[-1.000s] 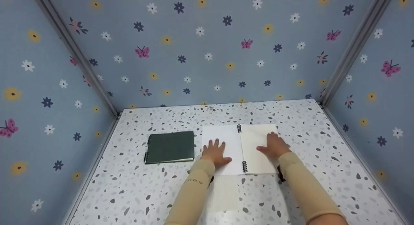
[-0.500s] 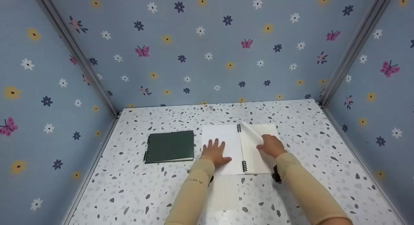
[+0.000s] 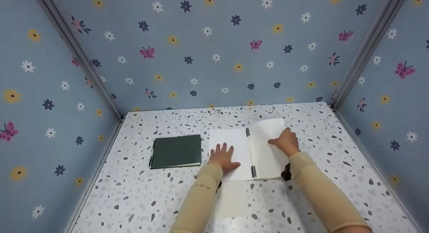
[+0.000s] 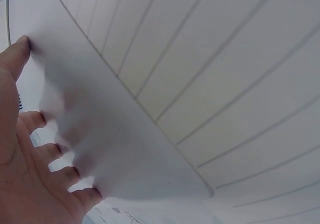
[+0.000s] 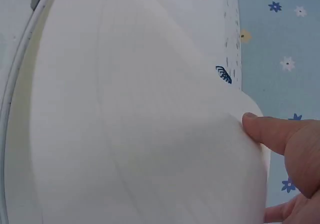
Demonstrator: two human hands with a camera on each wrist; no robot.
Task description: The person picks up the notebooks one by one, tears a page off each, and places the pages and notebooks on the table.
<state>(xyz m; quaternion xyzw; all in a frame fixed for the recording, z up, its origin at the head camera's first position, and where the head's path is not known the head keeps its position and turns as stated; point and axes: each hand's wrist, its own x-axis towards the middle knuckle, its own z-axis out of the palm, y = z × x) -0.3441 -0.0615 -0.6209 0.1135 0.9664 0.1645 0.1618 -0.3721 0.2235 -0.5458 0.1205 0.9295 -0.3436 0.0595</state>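
Observation:
A spiral-bound notebook (image 3: 266, 162) lies open on the speckled table, black coils down its middle. My left hand (image 3: 223, 158) rests on its left page (image 3: 239, 142), fingers spread and straight; the left wrist view also shows those fingers (image 4: 70, 174) against the white paper. My right hand (image 3: 286, 141) pinches a right-hand page (image 3: 266, 129) near its upper outer corner, and that corner stands lifted and curved. In the right wrist view the thumb (image 5: 265, 129) lies on the bent sheet (image 5: 165, 119), with the other fingers mostly hidden behind it.
A closed dark green spiral notebook (image 3: 177, 152) lies to the left of the open one. Below the left page is a pale lined patch (image 3: 231, 199) on the table. Flower-patterned walls (image 3: 218, 48) enclose the back and both sides.
My right hand has gone from resting on the right page to gripping a sheet. The sheet's corner, first folded inward, is now raised at the top right. My left hand stays put.

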